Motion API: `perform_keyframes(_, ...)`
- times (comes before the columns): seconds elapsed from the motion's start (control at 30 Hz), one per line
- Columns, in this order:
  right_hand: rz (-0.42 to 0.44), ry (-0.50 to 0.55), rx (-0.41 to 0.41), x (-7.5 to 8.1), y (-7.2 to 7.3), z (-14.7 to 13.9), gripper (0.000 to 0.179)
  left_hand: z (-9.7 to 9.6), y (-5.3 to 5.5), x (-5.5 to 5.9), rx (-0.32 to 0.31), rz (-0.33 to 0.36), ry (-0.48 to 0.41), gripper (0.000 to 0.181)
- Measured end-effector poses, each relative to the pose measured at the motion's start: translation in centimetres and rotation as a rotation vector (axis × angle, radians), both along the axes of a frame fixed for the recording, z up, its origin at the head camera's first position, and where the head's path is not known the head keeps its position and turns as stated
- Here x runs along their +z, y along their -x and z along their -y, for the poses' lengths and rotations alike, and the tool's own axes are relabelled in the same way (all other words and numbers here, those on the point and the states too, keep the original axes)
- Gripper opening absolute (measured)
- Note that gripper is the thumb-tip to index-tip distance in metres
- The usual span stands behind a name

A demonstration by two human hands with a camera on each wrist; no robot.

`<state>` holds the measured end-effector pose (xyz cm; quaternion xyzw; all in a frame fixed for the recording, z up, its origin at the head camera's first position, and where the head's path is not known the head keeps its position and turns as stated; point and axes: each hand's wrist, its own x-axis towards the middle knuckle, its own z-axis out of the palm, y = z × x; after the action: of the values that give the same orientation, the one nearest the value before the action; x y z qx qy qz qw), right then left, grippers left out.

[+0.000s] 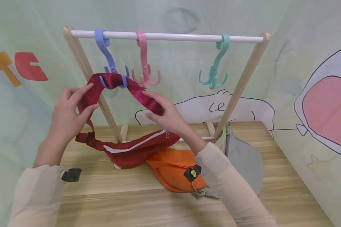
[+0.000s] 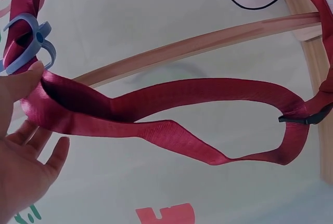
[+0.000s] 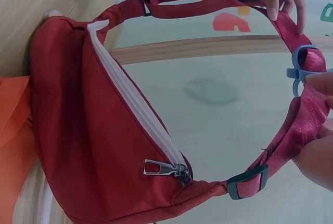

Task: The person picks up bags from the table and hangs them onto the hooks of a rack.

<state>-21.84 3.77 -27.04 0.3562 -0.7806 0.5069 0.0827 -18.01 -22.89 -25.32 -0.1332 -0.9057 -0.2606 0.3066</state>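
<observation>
A dark red waist bag [image 1: 142, 149] with a white zip hangs by its strap [image 1: 95, 91] from the blue hook [image 1: 105, 52], the strap lying over its prongs. My left hand [image 1: 69, 113] pinches the strap left of the hook, with thumb on one side and fingers on the other in the left wrist view. On the hook's other side my right hand [image 1: 170, 115] holds the strap between thumb and fingers. In the right wrist view the zip pull [image 3: 161, 167] and a black buckle [image 3: 248, 182] show below that hand.
A white rod [image 1: 182, 36] on wooden posts also carries a pink hook [image 1: 144, 60] and a green hook [image 1: 216, 63]. An orange waist bag [image 1: 173, 173] and a grey bag [image 1: 244, 157] lie on the wooden table [image 1: 125, 201], partly behind my right forearm.
</observation>
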Motion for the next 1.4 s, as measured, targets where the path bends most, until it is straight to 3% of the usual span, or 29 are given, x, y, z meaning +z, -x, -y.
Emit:
perform_keyframes(0.67, 0.014, 0.002, -0.012, -1.1, -0.3, -2.1, 0.057, -0.4, -0.7, -0.4, 0.003, 0.003, -0.054, 0.063)
perform_keyframes(1.4, 0.004, -0.012, -0.030, -2.3, -0.7, -3.9, 0.059, -1.7, -2.1, -1.6, -0.049, -0.116, -0.020, 0.063)
